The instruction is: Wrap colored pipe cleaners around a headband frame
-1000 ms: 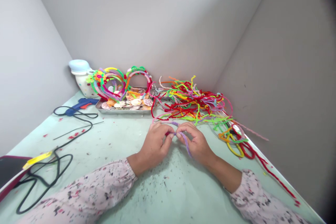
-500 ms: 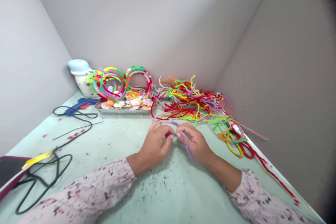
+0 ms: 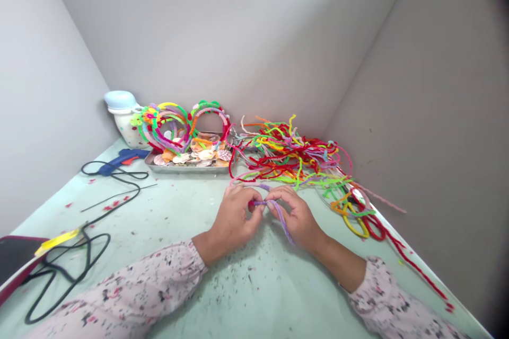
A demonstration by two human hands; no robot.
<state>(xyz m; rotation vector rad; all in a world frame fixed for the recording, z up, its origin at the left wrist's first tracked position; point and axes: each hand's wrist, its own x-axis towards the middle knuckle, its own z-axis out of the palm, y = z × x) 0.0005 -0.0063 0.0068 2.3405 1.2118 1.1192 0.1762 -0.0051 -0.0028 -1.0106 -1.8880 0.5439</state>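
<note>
My left hand (image 3: pixel 238 213) is closed, thumb and fingers pinching a thin curved band wrapped in pipe cleaner, which looks like a headband; a pink and purple arc of it (image 3: pixel 264 187) shows behind my fingers. A short purple stretch with a reddish end bridges the gap between my hands. My right hand (image 3: pixel 296 217) pinches a fuzzy purple pipe cleaner (image 3: pixel 283 221) against the band. Its loose tail hangs down across the right fingers. Most of the band is hidden by my hands.
Behind stand colourful wrapped headbands (image 3: pixel 167 122) on a metal tray (image 3: pixel 186 169) of seashells. A tangle of pipe cleaners (image 3: pixel 290 153) lies at back right. On the left are a blue glue gun (image 3: pixel 119 161), its dark cord (image 3: pixel 89 222) and a white jar (image 3: pixel 126 122) with a blue lid.
My fingertips have shifted slightly, and more of the purple stretch between the hands now shows. The purple tail hangs a little lower. Nothing was let go.
</note>
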